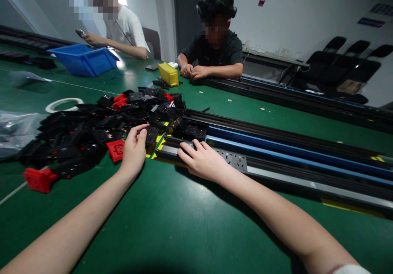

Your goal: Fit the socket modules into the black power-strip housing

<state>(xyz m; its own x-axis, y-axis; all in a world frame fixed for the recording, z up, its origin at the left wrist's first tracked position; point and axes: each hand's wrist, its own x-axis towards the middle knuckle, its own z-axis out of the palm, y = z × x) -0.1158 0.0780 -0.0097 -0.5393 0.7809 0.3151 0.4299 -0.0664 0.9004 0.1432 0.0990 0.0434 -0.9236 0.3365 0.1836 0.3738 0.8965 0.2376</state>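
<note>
Black socket (152,135) was in your left hand (134,148), pinched at its edge between thumb and fingers, just off the left end of the near rail (279,176). Your right hand (201,159) lay palm down over that rail near the same end, fingers bent across it; can't tell whether they gripped anything, the undersides were hidden. Fitted sockets (240,162) showed in the rail, just beside your right wrist. Behind the near rail, and alongside it, you had a blue-lined rail (270,148) with a few dark sockets at its left end.

Left of the near rail: a big heap of loose sockets (89,129), mostly black, a red socket (116,150) at its front edge by your left wrist. Beyond the rail: yellow bin (168,74), blue bin (76,61) further left, plus two co-workers; the one in the dark shirt (215,55) wore a headset and had both hands on the table.
</note>
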